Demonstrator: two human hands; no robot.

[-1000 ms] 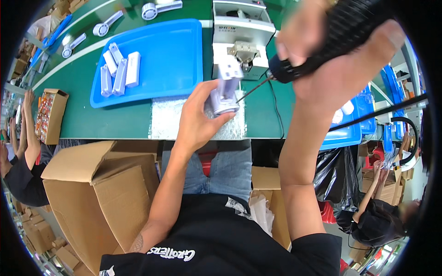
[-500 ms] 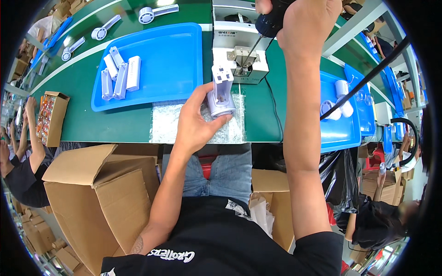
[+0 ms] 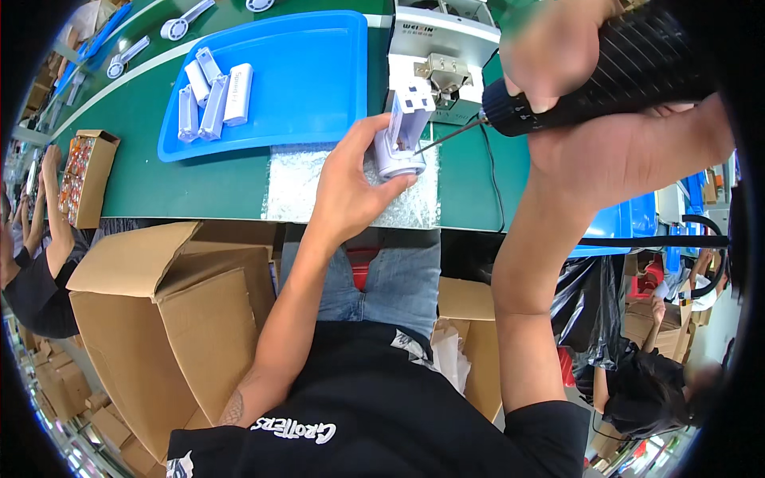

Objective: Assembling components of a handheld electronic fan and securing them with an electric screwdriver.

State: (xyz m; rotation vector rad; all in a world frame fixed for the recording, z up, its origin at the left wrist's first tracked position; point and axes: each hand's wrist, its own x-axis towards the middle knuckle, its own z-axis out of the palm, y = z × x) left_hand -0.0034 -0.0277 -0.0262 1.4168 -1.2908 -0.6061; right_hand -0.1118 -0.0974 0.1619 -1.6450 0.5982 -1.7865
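Observation:
My left hand (image 3: 351,179) is closed round a pale lilac-white plastic housing (image 3: 401,151), with a round base and a slotted upright part. It stands over a clear plastic sheet (image 3: 307,187) at the bench's near edge. My right hand (image 3: 574,119) grips a black electric screwdriver (image 3: 518,107), raised close to the camera and tilted. Its thin bit (image 3: 450,134) points left and down, with the tip at the housing's lower opening. Whether the tip touches a screw is too small to tell. Behind the housing sits a silver-white bench machine (image 3: 434,48) with a metal bracket.
A blue tray (image 3: 311,76) on the left holds several white plastic housings (image 3: 237,95). White fan-shaped parts (image 3: 177,29) lie farther back on the green bench (image 3: 143,187). Another blue tray (image 3: 613,223) is partly behind my right arm. Open cardboard boxes (image 3: 119,334) stand below the edge.
My right hand has brought the screwdriver from above the machine toward me and rightward, tilting it so its tip reaches the housing. My left hand still holds the housing. The view has shifted slightly.

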